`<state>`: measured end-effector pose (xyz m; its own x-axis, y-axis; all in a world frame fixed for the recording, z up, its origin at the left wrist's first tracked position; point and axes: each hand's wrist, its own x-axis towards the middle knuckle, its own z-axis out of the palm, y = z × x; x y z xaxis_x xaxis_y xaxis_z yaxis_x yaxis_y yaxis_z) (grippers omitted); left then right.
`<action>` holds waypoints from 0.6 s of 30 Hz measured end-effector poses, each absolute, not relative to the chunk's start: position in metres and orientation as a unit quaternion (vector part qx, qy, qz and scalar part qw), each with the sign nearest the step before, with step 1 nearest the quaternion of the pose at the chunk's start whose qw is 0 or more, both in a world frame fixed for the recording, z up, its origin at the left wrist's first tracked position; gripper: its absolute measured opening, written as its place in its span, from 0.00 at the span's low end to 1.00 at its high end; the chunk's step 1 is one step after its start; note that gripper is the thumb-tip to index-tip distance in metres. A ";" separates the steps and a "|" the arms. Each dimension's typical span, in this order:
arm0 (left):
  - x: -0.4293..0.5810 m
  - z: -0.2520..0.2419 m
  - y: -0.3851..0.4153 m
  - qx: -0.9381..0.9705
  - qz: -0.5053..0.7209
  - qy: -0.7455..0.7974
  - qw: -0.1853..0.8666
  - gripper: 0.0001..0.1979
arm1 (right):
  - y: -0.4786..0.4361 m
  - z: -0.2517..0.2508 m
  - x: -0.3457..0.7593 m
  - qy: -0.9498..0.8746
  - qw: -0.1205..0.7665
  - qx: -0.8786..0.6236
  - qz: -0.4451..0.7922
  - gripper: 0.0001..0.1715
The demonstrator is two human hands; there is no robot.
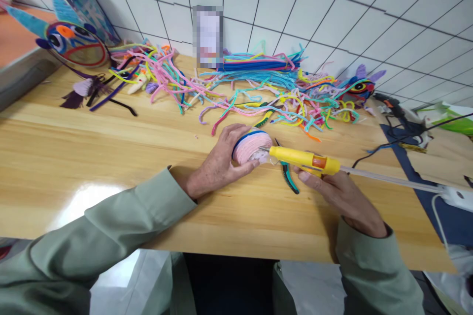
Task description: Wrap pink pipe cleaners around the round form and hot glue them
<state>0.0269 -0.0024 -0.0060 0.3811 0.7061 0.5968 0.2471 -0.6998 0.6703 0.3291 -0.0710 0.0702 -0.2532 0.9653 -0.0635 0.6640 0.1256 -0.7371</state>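
Note:
My left hand [218, 165] is wrapped round a small round piece [251, 146] covered in coiled pink pipe cleaner, with a dark blue band along its far side. In my right hand [332, 189] is a yellow hot glue gun [301, 157], held by its grip, with a long clear glue stick [391, 179] out of its back. The gun's metal nozzle points left and meets, or nearly meets, the pale lower edge of the pink piece. Pliers with teal and black handles [289, 178] lie on the table beneath the gun. Yellow-green handled pliers [264, 119] rest just beyond the pink piece.
Loose pipe cleaners [166, 76] spread along the tiled wall, with a blue bundle [258, 65] among them. A decorated face piece [76, 42] and a can [83, 2] stand at back left. At right lie another glue gun [389, 104], a black cable [406, 136] and a white power strip [458, 198].

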 end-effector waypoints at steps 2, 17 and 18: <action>0.027 -0.006 -0.002 0.793 0.471 0.301 0.244 0.36 | -0.071 0.069 0.329 -0.718 0.222 -0.566 0.339 0.30; 0.027 -0.004 -0.003 0.793 0.443 0.321 0.268 0.38 | -0.071 0.072 0.326 -0.673 0.253 -0.589 0.369 0.20; 0.028 -0.004 -0.003 0.791 0.443 0.323 0.269 0.38 | -0.071 0.072 0.327 -0.681 0.250 -0.581 0.370 0.19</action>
